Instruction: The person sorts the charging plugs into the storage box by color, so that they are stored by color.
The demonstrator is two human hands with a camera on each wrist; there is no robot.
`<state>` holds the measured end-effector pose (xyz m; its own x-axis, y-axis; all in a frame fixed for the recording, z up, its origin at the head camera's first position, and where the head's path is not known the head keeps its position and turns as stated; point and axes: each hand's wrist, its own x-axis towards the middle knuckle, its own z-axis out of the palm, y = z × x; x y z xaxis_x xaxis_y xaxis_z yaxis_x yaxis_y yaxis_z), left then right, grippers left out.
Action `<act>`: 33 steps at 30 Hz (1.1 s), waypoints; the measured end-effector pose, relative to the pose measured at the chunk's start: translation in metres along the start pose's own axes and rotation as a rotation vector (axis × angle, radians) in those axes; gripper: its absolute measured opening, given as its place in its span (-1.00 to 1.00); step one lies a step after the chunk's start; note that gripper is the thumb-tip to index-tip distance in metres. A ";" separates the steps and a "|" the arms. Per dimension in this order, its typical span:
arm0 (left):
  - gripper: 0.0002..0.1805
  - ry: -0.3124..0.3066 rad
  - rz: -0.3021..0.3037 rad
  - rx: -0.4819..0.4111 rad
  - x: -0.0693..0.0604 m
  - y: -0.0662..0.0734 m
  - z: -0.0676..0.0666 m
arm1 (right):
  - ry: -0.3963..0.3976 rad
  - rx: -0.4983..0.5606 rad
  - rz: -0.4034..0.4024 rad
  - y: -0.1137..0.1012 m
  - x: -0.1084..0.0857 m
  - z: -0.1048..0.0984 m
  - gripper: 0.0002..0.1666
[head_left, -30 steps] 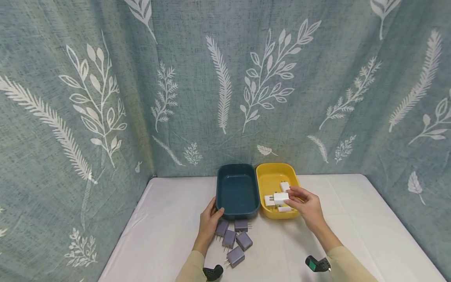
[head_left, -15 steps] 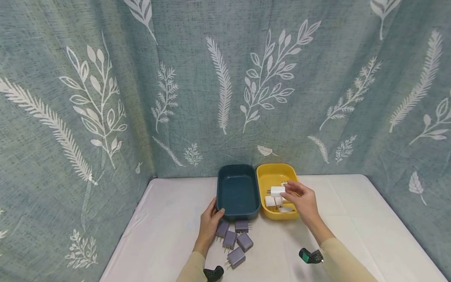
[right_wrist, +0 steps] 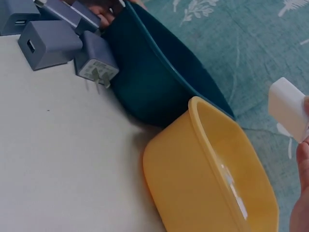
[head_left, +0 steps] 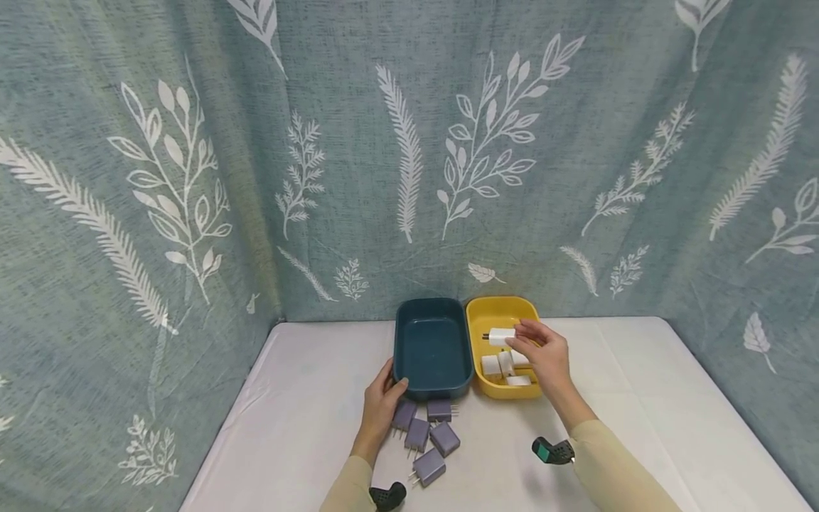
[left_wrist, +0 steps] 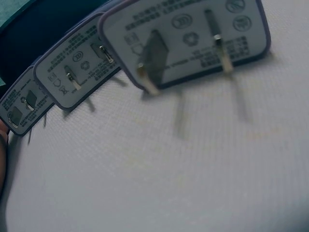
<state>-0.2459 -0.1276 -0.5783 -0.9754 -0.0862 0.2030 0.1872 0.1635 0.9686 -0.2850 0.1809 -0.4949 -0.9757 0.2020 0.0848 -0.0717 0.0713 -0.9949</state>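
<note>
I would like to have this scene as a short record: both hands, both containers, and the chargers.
Left hand: holds the blue container at its near left corner
Right hand: pinches a white charger above the yellow container
Yellow container contents: other white chargers
Purple chargers: five, on the white table

A blue-green curtain [head_left: 352, 128] hangs behind the counter [head_left: 307, 384] and along its left and right sides, its folds deepest near the back left corner. White plant prints are scattered over it: a big leafy branch [head_left: 486, 146] right of the middle, a slim frond [head_left: 409, 167] beside that, and a broad, feathery frond [head_left: 96, 224] slanting down the left side. A single small leaf [head_left: 484, 273] sits low at the back. The counter is white, rounded at its far corners (faintly creased too), with a fine woven texture up close.
</note>
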 end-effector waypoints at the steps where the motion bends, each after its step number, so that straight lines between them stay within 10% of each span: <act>1: -0.35 0.009 0.002 -0.004 0.001 -0.005 0.000 | -0.001 0.000 0.001 0.000 0.001 0.002 -0.40; 10: -0.36 0.016 0.005 0.035 -0.004 -0.002 0.000 | 0.016 0.017 0.005 -0.001 0.004 0.012 -0.41; 20: -0.37 -0.022 0.005 0.028 -0.015 0.035 -0.004 | 0.063 -0.021 0.005 -0.003 0.011 0.020 -0.42; 33: -0.36 0.020 0.047 0.039 0.001 -0.004 0.001 | -0.054 -0.027 -0.004 -0.015 0.019 0.019 -0.21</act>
<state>-0.2474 -0.1277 -0.5819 -0.9630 -0.0975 0.2512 0.2274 0.2059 0.9518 -0.3061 0.1645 -0.4794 -0.9852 0.1488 0.0848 -0.0705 0.0987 -0.9926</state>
